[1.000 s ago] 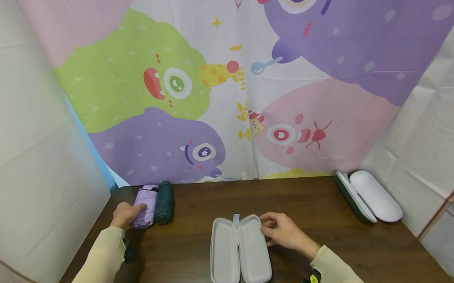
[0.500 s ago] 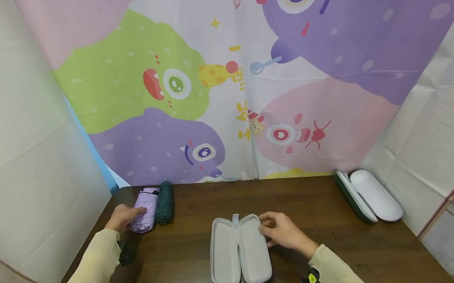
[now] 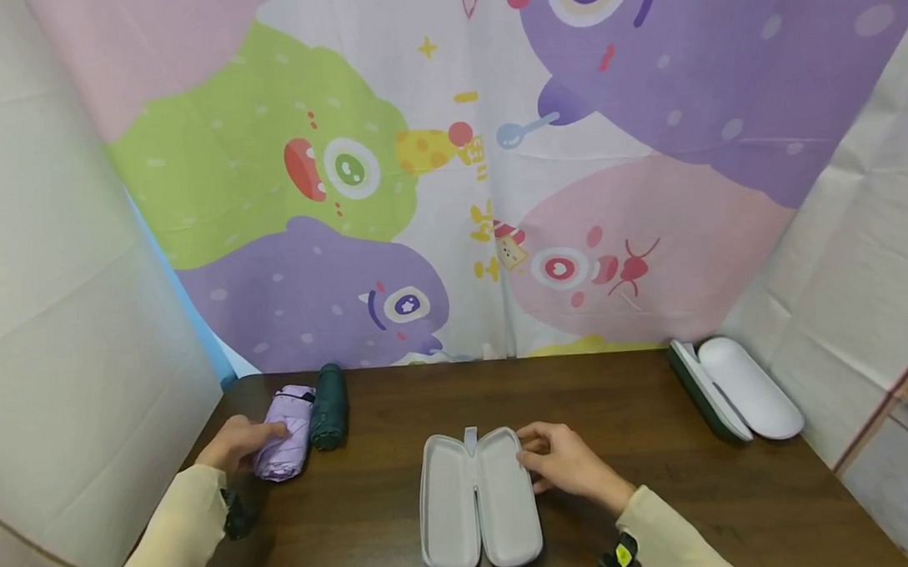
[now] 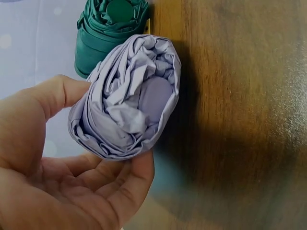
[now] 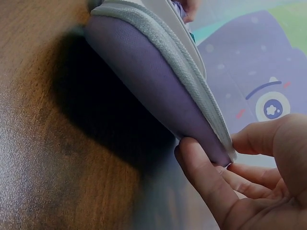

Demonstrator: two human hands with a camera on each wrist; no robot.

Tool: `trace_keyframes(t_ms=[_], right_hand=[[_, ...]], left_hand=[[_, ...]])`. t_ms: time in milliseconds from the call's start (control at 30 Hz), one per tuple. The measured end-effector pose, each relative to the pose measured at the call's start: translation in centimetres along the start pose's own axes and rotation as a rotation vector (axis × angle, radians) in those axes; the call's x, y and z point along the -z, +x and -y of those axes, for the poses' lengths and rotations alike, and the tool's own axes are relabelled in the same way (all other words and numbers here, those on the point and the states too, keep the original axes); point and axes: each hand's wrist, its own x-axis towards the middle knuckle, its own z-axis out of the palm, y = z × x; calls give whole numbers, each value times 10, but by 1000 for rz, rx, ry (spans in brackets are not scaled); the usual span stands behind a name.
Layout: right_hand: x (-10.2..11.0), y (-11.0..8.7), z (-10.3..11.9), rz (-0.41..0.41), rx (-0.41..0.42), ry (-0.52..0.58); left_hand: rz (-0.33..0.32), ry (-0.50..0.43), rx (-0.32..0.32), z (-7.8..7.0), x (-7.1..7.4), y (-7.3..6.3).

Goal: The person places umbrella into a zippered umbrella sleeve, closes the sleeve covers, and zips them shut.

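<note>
My left hand (image 3: 238, 441) grips a lilac folded umbrella (image 3: 285, 435) on the left of the table, thumb on top and fingers beneath. In the left wrist view the end of this umbrella (image 4: 129, 100) shows bunched fabric around a round lilac cap. Beside it lies a dark green folded umbrella (image 3: 329, 409). At the front middle an opened zip case (image 3: 450, 509) lies with its two pale grey halves facing up. My right hand (image 3: 569, 463) pinches the case's upper right edge; in the right wrist view the purple outer shell (image 5: 144, 81) and its grey zip band are visible.
A second opened case (image 3: 750, 390), dark green outside and white inside, stands at the back right of the brown table (image 3: 372, 503). A cartoon-printed curtain (image 3: 458, 191) hangs along the back edge, with white cloth walls (image 3: 79, 288) at both sides.
My left hand has drawn the lilac umbrella toward me and slightly left, widening its gap from the green umbrella's far end. The right hand stays at the case's edge.
</note>
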Motion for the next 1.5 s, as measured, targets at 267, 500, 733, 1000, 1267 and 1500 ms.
trace_keyframes(t_ms=[267,500,733,1000,1267,1500], right_hand=[[1,3,-5,0,0,7],[1,3,-3,0,6,5],[1,4,-1,7,10,-2],[5,7,-3,0,2,-19],[5,9,0,2,0,-9],[4,10,0,-2,-5,-15]], left_hand=[[6,-30,-9,-2,1,-4],[-11,-27,-31,3,2,-10],[-10,-39,-44,16,6,-16],[18,-18,-52,25,9,-21],[16,-63,-86,26,14,-29],[13,-54,-110,18,16,-37]])
